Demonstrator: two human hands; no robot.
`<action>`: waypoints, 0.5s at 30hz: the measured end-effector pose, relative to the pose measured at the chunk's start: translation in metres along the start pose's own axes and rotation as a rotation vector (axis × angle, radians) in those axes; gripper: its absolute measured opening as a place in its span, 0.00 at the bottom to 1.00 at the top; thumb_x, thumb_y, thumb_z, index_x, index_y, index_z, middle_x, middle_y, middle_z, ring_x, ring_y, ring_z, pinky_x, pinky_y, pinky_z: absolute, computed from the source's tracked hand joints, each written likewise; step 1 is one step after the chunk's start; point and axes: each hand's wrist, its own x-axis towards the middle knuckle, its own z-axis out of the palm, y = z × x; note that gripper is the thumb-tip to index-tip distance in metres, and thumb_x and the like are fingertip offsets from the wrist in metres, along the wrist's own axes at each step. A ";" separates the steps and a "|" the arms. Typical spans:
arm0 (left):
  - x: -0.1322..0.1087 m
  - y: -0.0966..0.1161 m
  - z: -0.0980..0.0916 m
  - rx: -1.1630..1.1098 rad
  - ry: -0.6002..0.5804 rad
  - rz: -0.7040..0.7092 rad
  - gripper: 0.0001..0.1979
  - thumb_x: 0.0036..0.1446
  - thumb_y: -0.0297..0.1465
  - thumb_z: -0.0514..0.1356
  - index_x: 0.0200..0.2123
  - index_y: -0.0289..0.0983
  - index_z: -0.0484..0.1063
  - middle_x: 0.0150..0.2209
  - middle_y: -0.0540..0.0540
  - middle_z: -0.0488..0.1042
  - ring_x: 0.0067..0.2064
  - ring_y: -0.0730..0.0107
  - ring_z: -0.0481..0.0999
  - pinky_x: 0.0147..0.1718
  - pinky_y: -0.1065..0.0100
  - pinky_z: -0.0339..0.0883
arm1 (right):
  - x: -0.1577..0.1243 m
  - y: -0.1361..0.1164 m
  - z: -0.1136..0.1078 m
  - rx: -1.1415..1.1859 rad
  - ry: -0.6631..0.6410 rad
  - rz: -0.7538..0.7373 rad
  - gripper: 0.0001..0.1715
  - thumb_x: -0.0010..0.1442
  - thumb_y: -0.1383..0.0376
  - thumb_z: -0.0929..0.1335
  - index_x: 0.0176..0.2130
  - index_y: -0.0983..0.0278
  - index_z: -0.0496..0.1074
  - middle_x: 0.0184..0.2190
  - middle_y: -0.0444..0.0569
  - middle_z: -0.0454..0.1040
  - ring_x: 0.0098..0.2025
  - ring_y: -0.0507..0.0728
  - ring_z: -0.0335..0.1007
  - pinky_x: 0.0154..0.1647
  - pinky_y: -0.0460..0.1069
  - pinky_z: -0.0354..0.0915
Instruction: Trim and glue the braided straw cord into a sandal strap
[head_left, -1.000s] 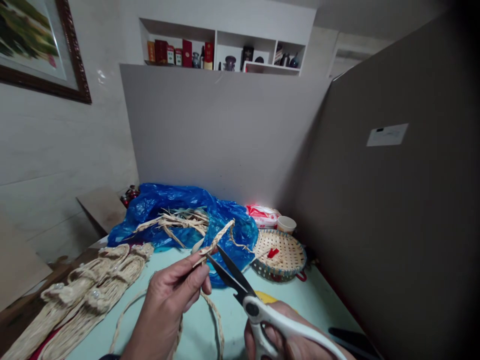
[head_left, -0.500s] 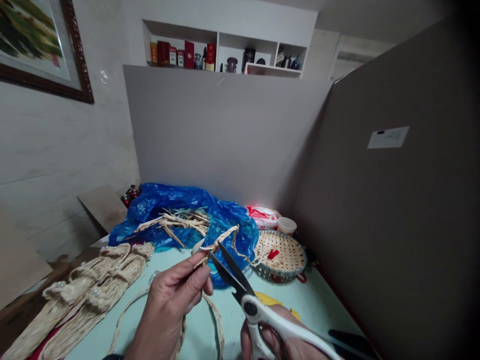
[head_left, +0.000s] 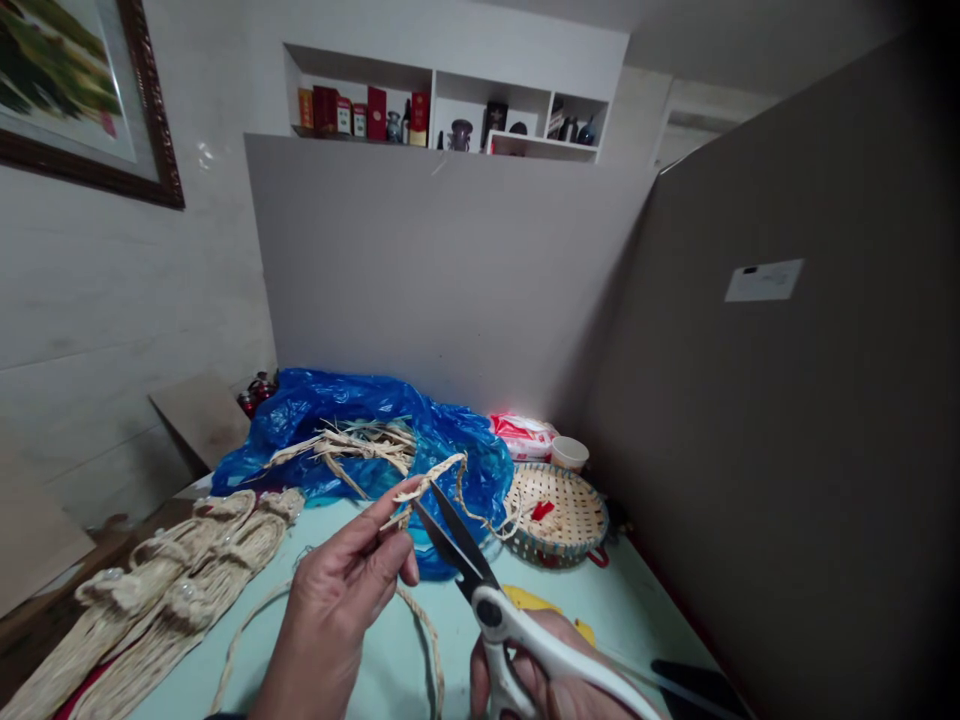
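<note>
My left hand (head_left: 337, 590) pinches a braided straw cord (head_left: 442, 467) between thumb and fingers, its index finger stretched along the cord's end. The cord arches past the fingertips and trails right toward a basket; another stretch hangs below the hand and loops on the table. Wrapped in my right hand (head_left: 536, 665) are scissors (head_left: 491, 610) with white handles and dark blades. Their blades stand slightly apart, tips close to the cord at my left fingertips; whether they touch it I cannot tell. A pair of woven straw sandals (head_left: 202, 580) lies at the left.
A blue plastic bag (head_left: 300, 400) holding loose straw (head_left: 367, 440) lies behind my hands. To the right are a woven basket (head_left: 577, 505) with red scraps, a white cup (head_left: 570, 452) and a red-and-white package (head_left: 521, 435). Grey panels (head_left: 450, 260) border the table (head_left: 382, 660).
My left index finger has straightened and risen against the cord. The scissors stay close to the cord with blades still apart. The whole view has shifted slightly.
</note>
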 end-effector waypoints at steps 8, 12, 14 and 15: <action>0.003 0.002 -0.005 0.111 0.077 0.195 0.16 0.50 0.40 0.70 0.43 0.49 0.83 0.23 0.55 0.74 0.26 0.76 0.68 0.30 0.78 0.65 | -0.005 -0.021 0.010 -0.005 -0.007 -0.015 0.27 0.56 0.44 0.70 0.36 0.67 0.76 0.29 0.47 0.72 0.30 0.53 0.67 0.30 0.44 0.66; 0.000 0.003 -0.006 0.132 0.110 0.290 0.10 0.54 0.41 0.67 0.39 0.46 0.83 0.18 0.56 0.70 0.23 0.77 0.67 0.30 0.77 0.64 | -0.009 -0.050 0.016 0.062 -0.049 0.024 0.23 0.55 0.49 0.72 0.39 0.67 0.77 0.30 0.46 0.72 0.31 0.52 0.65 0.30 0.43 0.64; -0.001 0.005 -0.005 0.184 0.165 0.348 0.07 0.54 0.39 0.67 0.36 0.46 0.83 0.18 0.57 0.71 0.23 0.77 0.69 0.32 0.77 0.65 | -0.009 -0.059 0.020 0.076 -0.032 0.074 0.22 0.54 0.50 0.72 0.39 0.65 0.78 0.31 0.46 0.72 0.31 0.52 0.65 0.33 0.44 0.64; -0.001 0.006 -0.004 0.207 0.192 0.370 0.06 0.54 0.38 0.67 0.36 0.46 0.83 0.17 0.58 0.72 0.23 0.77 0.69 0.33 0.77 0.66 | -0.009 -0.061 0.022 0.089 -0.041 0.093 0.23 0.52 0.49 0.73 0.37 0.64 0.79 0.31 0.46 0.72 0.30 0.52 0.65 0.33 0.45 0.65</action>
